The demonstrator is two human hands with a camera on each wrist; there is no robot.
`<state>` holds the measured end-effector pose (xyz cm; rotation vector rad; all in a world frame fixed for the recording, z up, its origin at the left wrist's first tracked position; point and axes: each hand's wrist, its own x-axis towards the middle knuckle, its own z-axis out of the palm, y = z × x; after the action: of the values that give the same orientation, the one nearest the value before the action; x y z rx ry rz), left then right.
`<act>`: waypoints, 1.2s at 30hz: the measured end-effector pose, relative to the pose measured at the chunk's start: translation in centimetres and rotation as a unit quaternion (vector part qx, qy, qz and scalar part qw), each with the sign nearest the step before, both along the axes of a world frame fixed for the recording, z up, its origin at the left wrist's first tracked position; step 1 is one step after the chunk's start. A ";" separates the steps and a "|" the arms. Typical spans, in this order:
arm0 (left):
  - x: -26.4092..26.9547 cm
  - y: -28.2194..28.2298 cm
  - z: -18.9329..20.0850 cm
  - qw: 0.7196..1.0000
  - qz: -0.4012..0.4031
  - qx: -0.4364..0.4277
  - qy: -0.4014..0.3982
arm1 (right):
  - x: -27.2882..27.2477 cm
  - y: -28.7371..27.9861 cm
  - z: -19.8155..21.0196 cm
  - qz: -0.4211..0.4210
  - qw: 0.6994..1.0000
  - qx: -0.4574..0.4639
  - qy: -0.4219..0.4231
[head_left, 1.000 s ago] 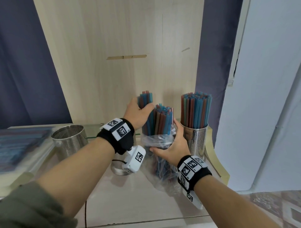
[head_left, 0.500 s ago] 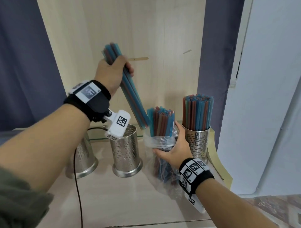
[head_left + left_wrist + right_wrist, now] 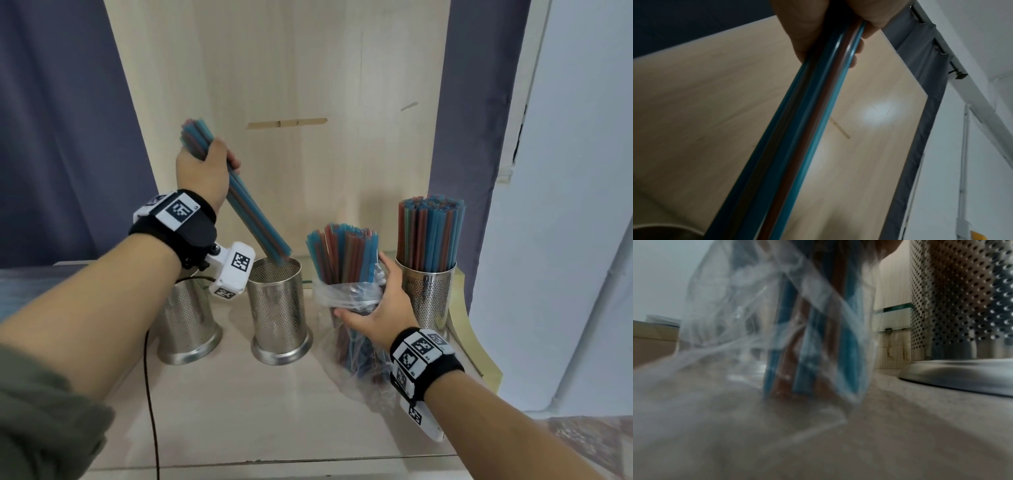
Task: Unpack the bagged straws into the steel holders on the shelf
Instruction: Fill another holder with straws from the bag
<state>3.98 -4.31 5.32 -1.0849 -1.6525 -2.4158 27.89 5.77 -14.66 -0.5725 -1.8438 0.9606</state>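
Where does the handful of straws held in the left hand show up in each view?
Head: handful of straws, left of centre, slanting down to the middle holder.
Left wrist: handful, diagonal through centre.
Right wrist: absent.
Shared landmark: wooden back panel.

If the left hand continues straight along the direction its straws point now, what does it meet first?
Most likely the open mouth of the middle steel holder: the left hand grips a straw bundle slanting down, its lower tips just above that rim. Depth is uncertain.
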 end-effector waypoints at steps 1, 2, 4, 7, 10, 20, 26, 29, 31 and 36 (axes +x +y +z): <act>-0.1 0.1 -0.3 1.000 0.009 -0.009 0.006 | 0.0 -0.1 0.1 0.000 1.000 -0.002 0.004; -0.2 0.3 -0.8 1.000 0.016 -0.023 0.011 | 0.1 -0.1 0.1 0.001 1.000 -0.005 0.009; -0.5 0.7 -2.0 0.998 0.013 -0.069 0.005 | 0.1 -0.2 0.2 0.002 1.000 -0.006 0.012; -0.7 1.6 -4.3 0.987 -0.034 -0.158 -0.010 | 0.2 -0.2 0.1 -0.006 1.000 0.001 0.004; -1.0 2.2 -6.9 0.968 -0.050 -0.246 -0.005 | 0.1 0.0 0.0 -0.012 1.000 -0.001 -0.001; -1.4 2.6 -10.1 0.887 -0.113 -0.444 0.056 | 0.1 0.0 0.0 -0.015 1.000 -0.002 -0.007; 0.1 1.8 -10.0 0.853 -0.177 -0.486 0.074 | 0.1 0.2 -0.1 -0.024 0.999 -0.007 -0.021; -0.7 1.3 -10.3 0.875 -0.173 -0.451 0.041 | 0.0 0.2 -0.2 -0.023 0.999 -0.013 -0.023; -0.8 0.3 -10.6 0.900 -0.159 -0.406 0.030 | 0.0 0.3 -0.3 -0.027 0.999 -0.016 -0.030; 0.0 -3.2 -13.1 0.863 -0.077 -0.483 0.126 | 0.0 0.3 -0.2 -0.038 0.998 -0.023 -0.035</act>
<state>3.94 -7.46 -7.82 -1.5455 -2.7985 -1.2886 27.86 6.10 -14.82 -0.7072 -1.8518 0.9463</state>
